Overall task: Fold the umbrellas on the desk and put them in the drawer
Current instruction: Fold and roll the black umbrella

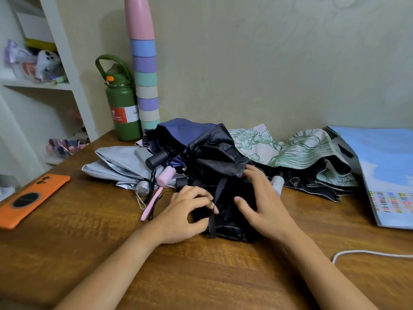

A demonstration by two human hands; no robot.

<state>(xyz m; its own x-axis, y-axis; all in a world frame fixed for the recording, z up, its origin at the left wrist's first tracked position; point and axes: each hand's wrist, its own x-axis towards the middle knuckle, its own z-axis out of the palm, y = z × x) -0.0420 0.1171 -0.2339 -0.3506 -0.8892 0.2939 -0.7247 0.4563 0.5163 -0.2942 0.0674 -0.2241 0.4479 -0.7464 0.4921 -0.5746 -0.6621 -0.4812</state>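
A collapsed black umbrella (pixel 220 166) lies unfolded and crumpled on the wooden desk (pixel 201 271) in front of me. My left hand (pixel 185 214) has curled fingers on its fabric beside the black closing strap (pixel 214 211). My right hand (pixel 261 201) presses on the cloth with spread fingers, its thumb on the canopy. Behind lie a silver umbrella (pixel 118 164) at left, a navy umbrella (pixel 185 130) with a black handle, and a white umbrella with green flowers (pixel 297 151) at right. No drawer is in view.
An orange phone (pixel 31 199) lies at the desk's left. A green bottle (pixel 121 101) and a pastel stacked column (pixel 145 81) stand by the wall. A blue booklet (pixel 388 173) lies at right, a white cable (pixel 366 253) near the front right. White shelves (pixel 73 86) stand left.
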